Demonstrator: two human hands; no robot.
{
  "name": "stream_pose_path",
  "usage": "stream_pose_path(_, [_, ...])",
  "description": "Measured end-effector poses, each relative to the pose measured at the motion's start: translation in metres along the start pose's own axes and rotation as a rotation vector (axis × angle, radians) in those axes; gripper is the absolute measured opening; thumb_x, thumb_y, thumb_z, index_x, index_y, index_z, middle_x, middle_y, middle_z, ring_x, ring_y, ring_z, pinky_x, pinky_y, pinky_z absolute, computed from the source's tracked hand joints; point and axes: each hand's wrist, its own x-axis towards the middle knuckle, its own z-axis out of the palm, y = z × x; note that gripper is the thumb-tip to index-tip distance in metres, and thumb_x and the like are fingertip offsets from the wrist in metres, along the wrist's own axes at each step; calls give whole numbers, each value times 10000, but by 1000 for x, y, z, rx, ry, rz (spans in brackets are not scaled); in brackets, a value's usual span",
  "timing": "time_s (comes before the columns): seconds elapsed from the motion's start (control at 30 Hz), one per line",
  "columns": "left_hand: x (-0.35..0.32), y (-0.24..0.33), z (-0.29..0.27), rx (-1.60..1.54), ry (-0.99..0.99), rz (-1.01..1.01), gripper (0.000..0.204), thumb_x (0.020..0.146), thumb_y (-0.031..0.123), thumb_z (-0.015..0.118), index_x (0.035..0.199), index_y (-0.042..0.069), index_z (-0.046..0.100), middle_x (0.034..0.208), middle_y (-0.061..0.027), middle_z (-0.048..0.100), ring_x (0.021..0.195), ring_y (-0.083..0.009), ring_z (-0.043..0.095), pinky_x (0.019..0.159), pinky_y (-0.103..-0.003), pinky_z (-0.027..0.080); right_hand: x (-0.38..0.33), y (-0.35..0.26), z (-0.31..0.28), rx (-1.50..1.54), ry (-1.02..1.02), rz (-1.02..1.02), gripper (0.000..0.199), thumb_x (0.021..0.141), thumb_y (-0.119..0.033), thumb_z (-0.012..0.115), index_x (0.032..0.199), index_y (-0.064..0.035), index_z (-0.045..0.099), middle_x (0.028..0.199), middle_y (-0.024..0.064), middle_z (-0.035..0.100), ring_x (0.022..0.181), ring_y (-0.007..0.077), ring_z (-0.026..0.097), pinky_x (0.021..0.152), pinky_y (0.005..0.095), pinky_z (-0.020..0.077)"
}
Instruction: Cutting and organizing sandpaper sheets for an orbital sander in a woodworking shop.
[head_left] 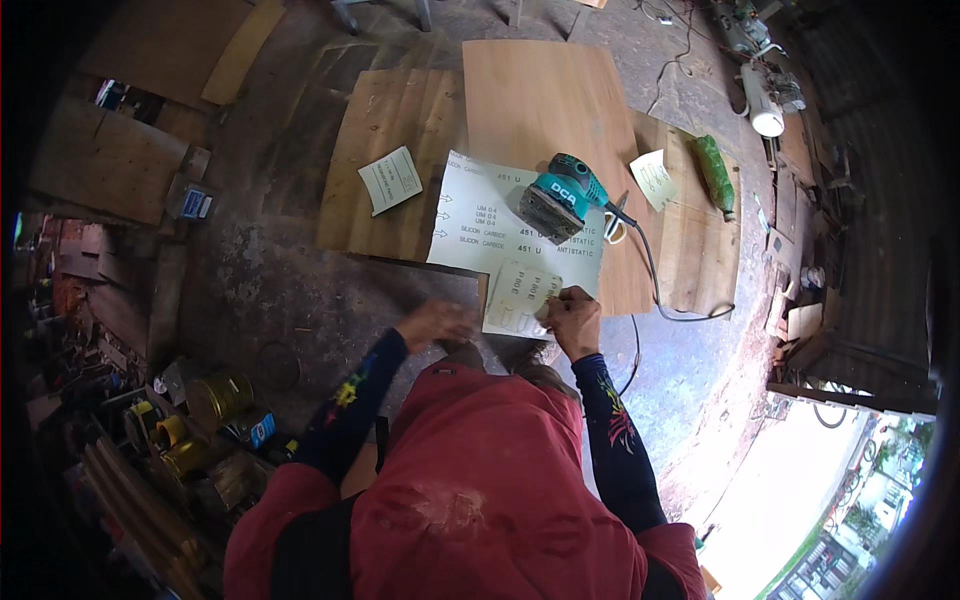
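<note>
My right hand (575, 322) pinches the edge of a small cut piece of sandpaper (528, 290), its printed back facing up. That piece lies over the lower part of a large pale sandpaper sheet (465, 215). My left hand (438, 323) is left of the sheet, just off its edge; motion smears its fingers. A teal electric sander (565, 198) rests tilted on the large sheet, its cord running off to the right. Partly behind the sander lies a pair of scissors (614, 228).
Wooden boards (545, 90) lie under the sheet. Two more cut sandpaper pieces (391, 181) (653, 180) lie at either side. A green bottle (713, 175) lies on the right board. Cans (218, 397) and clutter stand at lower left, and a white cylinder (764, 105) at far right.
</note>
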Motion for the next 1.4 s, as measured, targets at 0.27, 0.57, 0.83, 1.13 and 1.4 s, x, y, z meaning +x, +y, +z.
stream_pose_path(0.27, [3, 7, 47, 109, 374, -13, 284, 928, 251, 708, 945, -32, 685, 784, -108, 700, 664, -169, 688, 592, -289, 574, -45, 9, 15, 748, -3, 419, 221, 967, -85, 558, 1101, 89, 531, 855, 190, 681, 726, 287, 723, 591, 359, 599])
stream_pose_path(0.57, [-39, 8, 25, -177, 584, 540, 126, 934, 60, 649, 1021, -29, 669, 931, -110, 715, 798, -190, 705, 676, -321, 586, -27, -58, -22, 450, -795, 238, 282, 996, -102, 541, 1227, 54, 580, 987, 131, 699, 780, 237, 713, 682, 333, 594])
stream_pose_path(0.83, [-142, -26, -13, -450, 1224, 737, 161, 954, 73, 629, 1079, -18, 672, 916, -64, 705, 787, -154, 673, 669, -301, 539, 84, -202, 75, -138, -470, -900, 328, 879, -162, 642, 1182, -37, 643, 1066, 196, 678, 930, 383, 654, 847, 447, 513])
stream_pose_path(1.13, [-182, -155, 43, -651, 1329, 624, 162, 944, 89, 643, 1061, -10, 695, 840, -31, 689, 700, -129, 629, 634, -276, 507, 191, -187, 246, -961, -415, -1138, 549, 807, -191, 684, 1329, -111, 535, 1243, 140, 619, 1124, 385, 598, 921, 443, 521])
stream_pose_path(1.4, [-143, -34, -74, -567, 1094, 653, 248, 966, 108, 603, 1166, -30, 655, 1058, -97, 706, 863, -165, 672, 746, -310, 547, 144, -244, 152, -197, -272, -763, 265, 887, -227, 641, 937, 24, 710, 846, 222, 695, 765, 373, 668, 693, 430, 517])
